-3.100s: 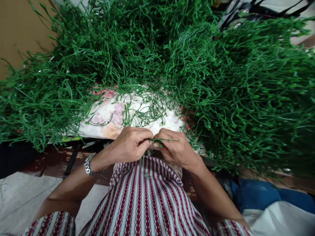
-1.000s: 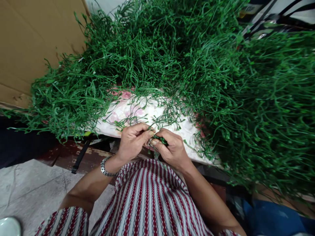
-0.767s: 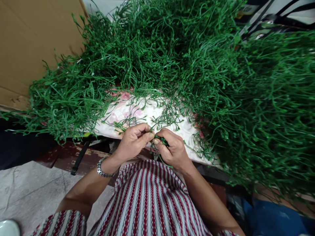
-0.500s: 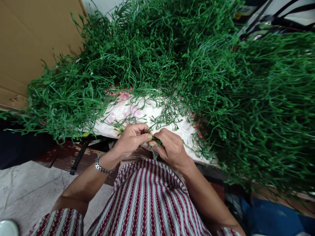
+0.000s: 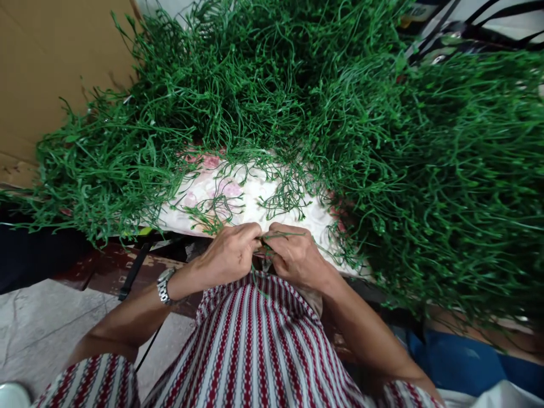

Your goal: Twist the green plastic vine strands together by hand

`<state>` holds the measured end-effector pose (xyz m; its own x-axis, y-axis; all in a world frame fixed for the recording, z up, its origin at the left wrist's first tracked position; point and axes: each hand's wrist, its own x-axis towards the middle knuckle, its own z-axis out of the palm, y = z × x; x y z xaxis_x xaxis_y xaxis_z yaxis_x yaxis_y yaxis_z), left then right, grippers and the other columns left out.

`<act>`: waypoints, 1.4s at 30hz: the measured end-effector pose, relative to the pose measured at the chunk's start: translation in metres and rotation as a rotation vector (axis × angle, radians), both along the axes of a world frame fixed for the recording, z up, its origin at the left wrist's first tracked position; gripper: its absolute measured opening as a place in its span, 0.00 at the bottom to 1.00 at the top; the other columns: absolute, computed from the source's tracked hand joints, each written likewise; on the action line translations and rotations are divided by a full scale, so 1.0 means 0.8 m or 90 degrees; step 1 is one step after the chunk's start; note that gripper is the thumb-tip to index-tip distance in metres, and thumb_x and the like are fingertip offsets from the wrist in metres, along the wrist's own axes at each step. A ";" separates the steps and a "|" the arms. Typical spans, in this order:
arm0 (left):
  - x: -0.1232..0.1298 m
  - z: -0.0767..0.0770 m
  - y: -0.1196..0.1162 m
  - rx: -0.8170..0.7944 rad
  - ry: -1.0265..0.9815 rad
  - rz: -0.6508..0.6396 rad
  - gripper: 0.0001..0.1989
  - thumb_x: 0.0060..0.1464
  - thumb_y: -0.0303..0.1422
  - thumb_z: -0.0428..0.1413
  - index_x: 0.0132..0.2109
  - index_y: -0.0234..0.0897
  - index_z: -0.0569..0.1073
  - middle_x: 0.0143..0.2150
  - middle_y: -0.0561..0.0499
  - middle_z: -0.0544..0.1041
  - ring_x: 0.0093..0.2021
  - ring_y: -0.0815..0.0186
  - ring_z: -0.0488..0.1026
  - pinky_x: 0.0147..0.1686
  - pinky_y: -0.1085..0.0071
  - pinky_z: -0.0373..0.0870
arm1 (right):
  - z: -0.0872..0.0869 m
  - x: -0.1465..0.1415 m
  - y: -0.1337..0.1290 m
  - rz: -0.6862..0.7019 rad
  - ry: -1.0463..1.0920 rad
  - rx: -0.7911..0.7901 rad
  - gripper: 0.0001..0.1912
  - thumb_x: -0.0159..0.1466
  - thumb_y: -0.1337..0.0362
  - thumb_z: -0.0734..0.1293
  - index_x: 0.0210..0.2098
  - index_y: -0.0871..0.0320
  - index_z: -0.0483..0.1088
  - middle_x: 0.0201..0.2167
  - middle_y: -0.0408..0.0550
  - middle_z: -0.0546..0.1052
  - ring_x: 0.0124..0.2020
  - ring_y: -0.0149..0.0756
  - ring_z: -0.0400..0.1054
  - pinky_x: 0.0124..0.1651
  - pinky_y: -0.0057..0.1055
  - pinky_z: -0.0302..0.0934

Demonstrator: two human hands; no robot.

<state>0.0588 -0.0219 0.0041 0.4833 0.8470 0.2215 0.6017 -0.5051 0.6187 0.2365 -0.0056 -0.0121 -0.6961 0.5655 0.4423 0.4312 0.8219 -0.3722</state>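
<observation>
Long thin green stems with small buds (image 5: 272, 85) lie heaped over a white cloth with pink flowers (image 5: 250, 209). At the cloth's near edge my left hand (image 5: 232, 252), a metal watch on its wrist, is closed with its fingertips pinched on green stems. My right hand (image 5: 295, 255) is closed beside it, also gripping thin green stems that stick out over its fingers and hang down between the hands. The fingertips of both hands nearly touch. A few loose stems (image 5: 283, 198) lie on the cloth just beyond them.
Brown cardboard (image 5: 55, 68) stands at the left behind the heap. Dark bags with straps (image 5: 459, 34) are at the back right. A dark red wooden edge (image 5: 102, 269) with a black strap runs below the cloth. Something blue (image 5: 463, 362) is at the lower right.
My left hand has turned so that its back faces up, and its wrist has shifted left. A stem now lies across my right hand's fingers, and others hang lower. The view has shifted slightly.
</observation>
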 end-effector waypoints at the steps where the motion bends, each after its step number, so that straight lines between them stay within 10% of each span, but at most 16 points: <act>1: -0.001 -0.001 0.000 0.015 0.024 -0.035 0.08 0.50 0.19 0.44 0.30 0.36 0.62 0.24 0.55 0.65 0.25 0.71 0.61 0.26 0.73 0.55 | 0.004 0.003 0.001 0.021 -0.043 -0.002 0.09 0.55 0.76 0.55 0.24 0.58 0.61 0.21 0.43 0.63 0.26 0.31 0.56 0.29 0.27 0.51; 17: -0.017 0.012 0.008 -0.057 0.141 -0.224 0.10 0.46 0.18 0.44 0.27 0.34 0.66 0.22 0.53 0.67 0.22 0.72 0.59 0.23 0.72 0.52 | 0.021 0.029 0.000 0.165 -0.285 -0.085 0.09 0.59 0.74 0.56 0.32 0.59 0.66 0.26 0.44 0.67 0.24 0.29 0.55 0.28 0.28 0.49; 23: -0.014 0.018 0.018 -0.155 -0.149 -0.037 0.09 0.54 0.26 0.50 0.26 0.34 0.65 0.20 0.57 0.60 0.23 0.75 0.58 0.23 0.77 0.54 | 0.019 0.028 0.011 -0.002 0.052 -0.242 0.07 0.64 0.68 0.57 0.35 0.61 0.65 0.33 0.50 0.70 0.36 0.33 0.64 0.39 0.29 0.59; 27: 0.003 0.002 0.013 -0.126 -0.289 0.066 0.08 0.54 0.27 0.52 0.26 0.34 0.65 0.23 0.56 0.63 0.25 0.74 0.61 0.26 0.76 0.58 | 0.000 -0.010 -0.005 -0.093 0.288 -0.543 0.10 0.65 0.59 0.58 0.31 0.59 0.60 0.20 0.39 0.64 0.20 0.25 0.59 0.24 0.23 0.54; 34: 0.025 -0.014 0.006 0.085 -0.337 0.164 0.07 0.51 0.22 0.53 0.27 0.34 0.67 0.24 0.55 0.66 0.28 0.73 0.64 0.29 0.76 0.61 | -0.031 -0.038 -0.025 -0.023 0.579 -0.845 0.17 0.60 0.48 0.62 0.35 0.56 0.59 0.16 0.32 0.53 0.15 0.21 0.45 0.18 0.21 0.42; 42: 0.036 -0.015 0.008 0.087 -0.386 0.148 0.07 0.50 0.21 0.53 0.28 0.35 0.71 0.25 0.53 0.68 0.29 0.71 0.67 0.30 0.74 0.63 | -0.025 -0.041 -0.032 0.029 0.654 -1.054 0.22 0.50 0.51 0.72 0.26 0.57 0.57 0.13 0.30 0.53 0.13 0.19 0.41 0.17 0.20 0.39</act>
<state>0.0878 -0.0158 -0.0081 0.0472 0.8589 0.5100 0.2704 -0.5025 0.8212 0.2034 -0.0313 -0.0320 -0.5846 0.7751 -0.2398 -0.4275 -0.5455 -0.7209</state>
